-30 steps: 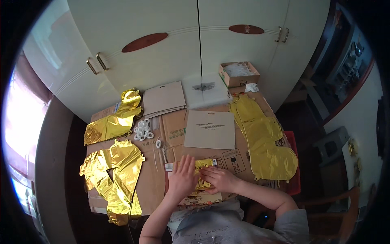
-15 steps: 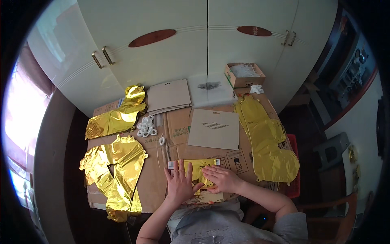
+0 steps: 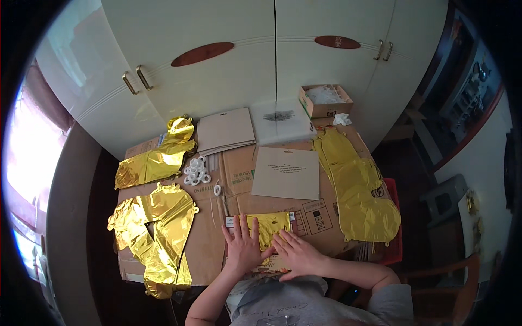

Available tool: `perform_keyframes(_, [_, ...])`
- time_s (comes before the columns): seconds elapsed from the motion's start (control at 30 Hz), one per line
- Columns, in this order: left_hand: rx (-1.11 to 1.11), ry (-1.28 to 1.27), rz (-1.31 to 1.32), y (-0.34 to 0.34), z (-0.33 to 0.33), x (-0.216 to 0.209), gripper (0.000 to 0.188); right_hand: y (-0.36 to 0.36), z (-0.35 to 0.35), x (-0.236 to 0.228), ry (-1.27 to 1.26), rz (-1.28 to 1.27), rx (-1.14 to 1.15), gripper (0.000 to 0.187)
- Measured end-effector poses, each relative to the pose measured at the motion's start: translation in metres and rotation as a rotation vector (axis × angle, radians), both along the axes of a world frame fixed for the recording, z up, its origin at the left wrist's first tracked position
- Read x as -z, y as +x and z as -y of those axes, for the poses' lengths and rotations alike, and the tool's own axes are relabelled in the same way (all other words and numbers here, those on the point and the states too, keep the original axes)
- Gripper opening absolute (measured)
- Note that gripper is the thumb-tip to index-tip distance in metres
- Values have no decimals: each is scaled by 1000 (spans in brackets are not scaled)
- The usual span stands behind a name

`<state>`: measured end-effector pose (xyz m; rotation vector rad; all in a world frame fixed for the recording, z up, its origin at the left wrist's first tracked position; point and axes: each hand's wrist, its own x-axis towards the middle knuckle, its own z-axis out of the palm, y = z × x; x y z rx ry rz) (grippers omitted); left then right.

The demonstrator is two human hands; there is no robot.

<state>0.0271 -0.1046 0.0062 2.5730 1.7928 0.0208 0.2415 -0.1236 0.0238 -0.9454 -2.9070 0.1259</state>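
A folded gold foil balloon (image 3: 270,221) lies flat near the table's front edge, on top of a printed card (image 3: 271,265). My left hand (image 3: 242,252) rests on its left part, palm down with fingers spread. On the nearer right part lies my right hand (image 3: 300,257), flat, its fingers stretched toward the foil and its thumb out toward me. Neither hand grips anything. Partly covered by my hands, the fold of the foil cannot be fully made out.
Flat gold foil balloons lie at left (image 3: 176,209), far left (image 3: 147,167) and right (image 3: 361,204). White ribbon rolls (image 3: 196,173) sit left of centre. A beige card (image 3: 286,173), a card stack (image 3: 225,130), clear bags (image 3: 280,127) and a box (image 3: 326,107) stand farther back.
My right hand has slid back toward me and its fingers have spread, uncovering more of the foil. My left hand stays in nearly the same place.
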Motion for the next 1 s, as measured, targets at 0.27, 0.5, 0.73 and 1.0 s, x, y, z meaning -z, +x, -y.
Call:
perform_keyframes(0.27, [33, 13, -3, -4, 3, -2, 98, -5, 7, 10, 36, -51, 62, 98])
perform_keyframes(0.5, [95, 5, 13, -22, 15, -8, 93, 0, 4, 27, 103, -54, 26, 95])
perform_keyframes(0.73, [118, 86, -18, -24, 7, -11, 82, -6, 5, 9, -22, -9, 40, 91])
perform_keyframes(1.0, [304, -111, 122, -1, -42, -28, 49, -8, 6, 12, -11, 11, 21, 92])
